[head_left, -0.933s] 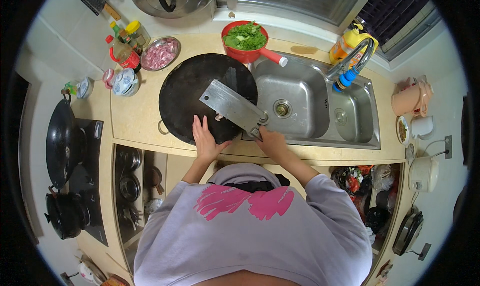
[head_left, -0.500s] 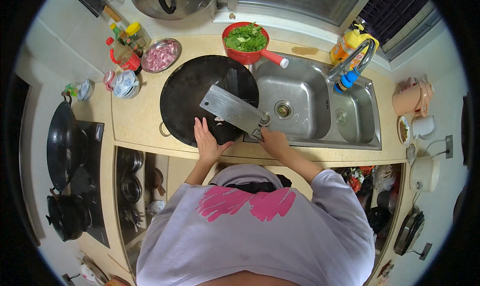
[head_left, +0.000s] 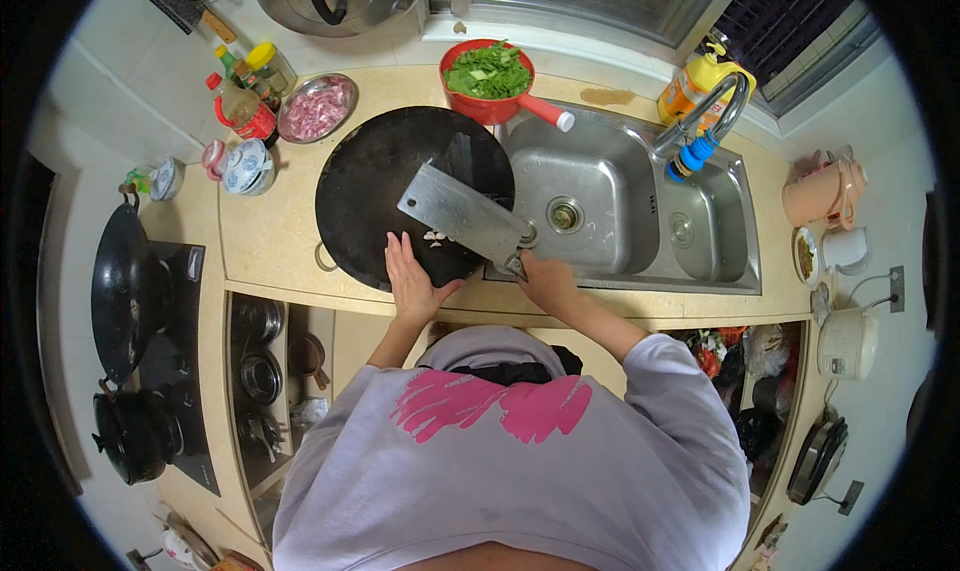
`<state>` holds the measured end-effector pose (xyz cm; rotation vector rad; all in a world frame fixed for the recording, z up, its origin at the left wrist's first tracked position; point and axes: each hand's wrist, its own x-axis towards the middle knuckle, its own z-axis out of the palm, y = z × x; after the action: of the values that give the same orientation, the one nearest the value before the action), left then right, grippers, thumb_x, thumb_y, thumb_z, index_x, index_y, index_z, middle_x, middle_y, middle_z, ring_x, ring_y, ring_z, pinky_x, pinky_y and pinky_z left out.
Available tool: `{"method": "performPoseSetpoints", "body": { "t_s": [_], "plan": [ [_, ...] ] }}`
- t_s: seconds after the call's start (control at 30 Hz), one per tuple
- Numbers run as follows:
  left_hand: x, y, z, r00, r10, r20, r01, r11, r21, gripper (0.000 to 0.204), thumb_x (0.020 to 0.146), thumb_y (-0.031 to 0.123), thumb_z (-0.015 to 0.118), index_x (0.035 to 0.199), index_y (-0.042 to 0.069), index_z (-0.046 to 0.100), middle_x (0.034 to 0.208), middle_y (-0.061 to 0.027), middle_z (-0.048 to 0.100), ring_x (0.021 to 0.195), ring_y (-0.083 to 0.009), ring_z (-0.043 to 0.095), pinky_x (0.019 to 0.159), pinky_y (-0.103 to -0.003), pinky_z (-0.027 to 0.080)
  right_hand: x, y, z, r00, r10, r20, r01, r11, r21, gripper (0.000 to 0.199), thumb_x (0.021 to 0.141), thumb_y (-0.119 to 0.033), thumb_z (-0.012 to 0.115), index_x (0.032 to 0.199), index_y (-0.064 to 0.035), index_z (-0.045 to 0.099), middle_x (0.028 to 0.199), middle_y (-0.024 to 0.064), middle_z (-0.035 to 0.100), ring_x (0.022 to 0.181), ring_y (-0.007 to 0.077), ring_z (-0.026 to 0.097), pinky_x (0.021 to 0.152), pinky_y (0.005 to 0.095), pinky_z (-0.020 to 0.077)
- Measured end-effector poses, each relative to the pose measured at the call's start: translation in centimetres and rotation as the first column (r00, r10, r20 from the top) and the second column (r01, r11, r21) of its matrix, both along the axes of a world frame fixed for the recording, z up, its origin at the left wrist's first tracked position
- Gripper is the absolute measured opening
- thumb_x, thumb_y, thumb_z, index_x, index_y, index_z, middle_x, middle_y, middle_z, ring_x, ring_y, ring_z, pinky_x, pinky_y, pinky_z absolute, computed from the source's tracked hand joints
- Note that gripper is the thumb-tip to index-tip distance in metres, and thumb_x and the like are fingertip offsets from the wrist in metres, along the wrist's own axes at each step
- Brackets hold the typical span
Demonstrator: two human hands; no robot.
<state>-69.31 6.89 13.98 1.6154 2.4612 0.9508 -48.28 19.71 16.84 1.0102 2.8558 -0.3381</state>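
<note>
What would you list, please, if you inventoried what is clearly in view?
Sink: 1, silver, right of centre
Round board: 1, black, left of sink
Cleaver: 1, grey, over round board
Pale bits: several, whitish, on round board
Meat: one dishful, pink, behind round board
Pan: 1, red, beside sink's back corner
Greens: one heap, green, in pan
Faucet: 1, silver and blue, over sink
Bottle: 1, yellow, behind faucet
Lidded bowl: 1, white and blue, left counter
Wok: 1, black, far left
Pot: 1, black, nearer than wok
Pitcher: 1, peach, far right
Left hand: 1, bare, on round board
Right hand: 1, bare, gripping cleaver
</note>
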Motion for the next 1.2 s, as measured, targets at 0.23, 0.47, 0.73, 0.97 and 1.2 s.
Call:
{"method": "performPoseSetpoints", "body": {
  "t_s": [0.23,0.47,0.73,0.97,1.2],
  "plan": [
    [-0.6,0.0,-0.2,0.998,-0.053,0.026,0.050,0.995,0.092,0.105,0.058,0.027,0.082,0.136,-0.003,0.019,0.133,-0.0250,0.031,0.122,-0.0406,0.031,0.103,-0.047,0.023,0.8,0.8,-1.1,1.000,0.012,0.028,-0.008,0.990,-0.140,0.033,0.079,-0.026,0.059,0.102,-0.0028,0.051,0.073,0.0186,0.063,0.071,0.0367,0.062,0.062,0.0467,0.0483],
    [-2.1,3.2,-1.0,0.976,-0.209,0.068,0.191,0.960,0.203,0.026,0.070,0.001,0.066,0.095,-0.001,0.058,0.088,-0.0152,0.060,0.083,-0.0322,0.055,0.075,-0.038,0.044,0.5,0.3,-0.7,0.938,-0.238,-0.252,0.111,0.895,-0.432,0.030,0.079,-0.028,0.061,0.093,-0.0028,0.056,0.082,0.0238,0.061,0.078,0.0439,0.057,0.067,0.0507,0.0443],
    [-1.9,2.0,0.9,0.992,-0.043,0.119,0.013,0.970,0.242,0.035,0.062,0.003,0.074,0.092,0.003,0.055,0.085,-0.0105,0.056,0.084,-0.0274,0.054,0.074,-0.035,0.044,1.6,0.4,1.0,0.990,-0.127,-0.057,0.112,0.969,-0.222,0.030,0.078,-0.029,0.063,0.094,-0.0055,0.055,0.078,0.0212,0.062,0.078,0.0385,0.060,0.066,0.0481,0.0472],
    [-1.8,-1.9,-0.3,0.995,-0.094,-0.020,0.095,0.984,0.153,0.110,0.050,0.025,0.086,0.134,-0.002,0.019,0.138,-0.0243,0.025,0.130,-0.0400,0.022,0.108,-0.048,0.017,1.1,-0.9,-1.6,0.994,-0.064,-0.086,0.063,0.998,-0.010,0.028,0.076,-0.024,0.062,0.092,-0.0029,0.052,0.069,0.0163,0.063,0.063,0.0360,0.062,0.056,0.0442,0.0491],
    [-1.7,-1.5,-0.9,0.996,-0.079,-0.038,0.082,0.994,0.077,0.115,0.051,0.032,0.085,0.135,-0.004,0.015,0.137,-0.0271,0.024,0.131,-0.0421,0.019,0.108,-0.051,0.012,1.1,1.3,-2.1,0.992,0.039,0.118,-0.039,0.999,-0.006,0.024,0.078,-0.021,0.058,0.092,-0.0031,0.051,0.068,0.0161,0.063,0.063,0.0337,0.063,0.055,0.0425,0.0493]
  ]
}}
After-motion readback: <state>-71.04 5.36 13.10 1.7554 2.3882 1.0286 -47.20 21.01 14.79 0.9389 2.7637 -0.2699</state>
